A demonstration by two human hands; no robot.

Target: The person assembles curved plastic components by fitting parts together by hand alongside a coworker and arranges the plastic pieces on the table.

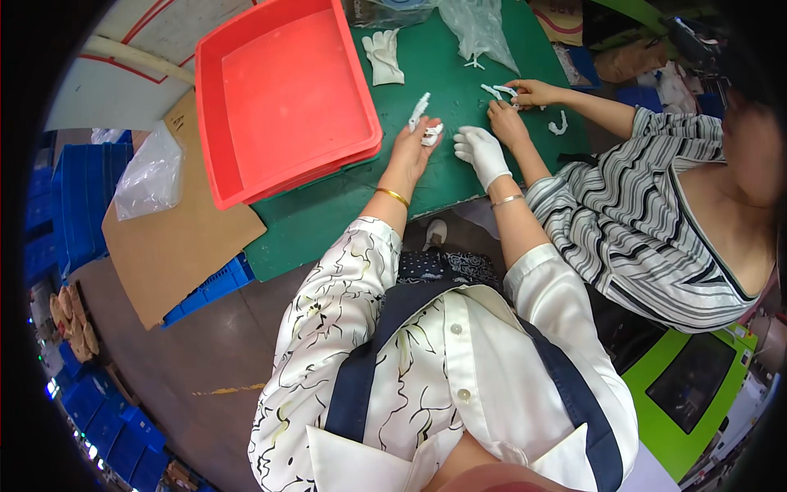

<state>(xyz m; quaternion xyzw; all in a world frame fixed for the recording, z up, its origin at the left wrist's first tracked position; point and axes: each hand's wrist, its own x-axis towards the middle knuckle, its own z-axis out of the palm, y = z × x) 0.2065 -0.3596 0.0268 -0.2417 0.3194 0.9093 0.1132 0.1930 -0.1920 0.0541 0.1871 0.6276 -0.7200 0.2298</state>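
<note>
My left hand, bare with a gold bracelet, is closed on a white plastic piece. Its straight, narrow end sticks up past my fingers, and a curved white part shows at the fingertips. Whether these are one piece or two, I cannot tell. To its right, my right hand wears a white glove, fingers loosely bent and slightly apart, with nothing visible in it. Both hands are above the green tabletop, apart from each other.
A large red tray stands at the left. Beyond my hands lie a spare white glove and a clear plastic bag. At the right, a co-worker's hands handle a similar white piece, near a white hook-shaped piece. Cardboard juts out left.
</note>
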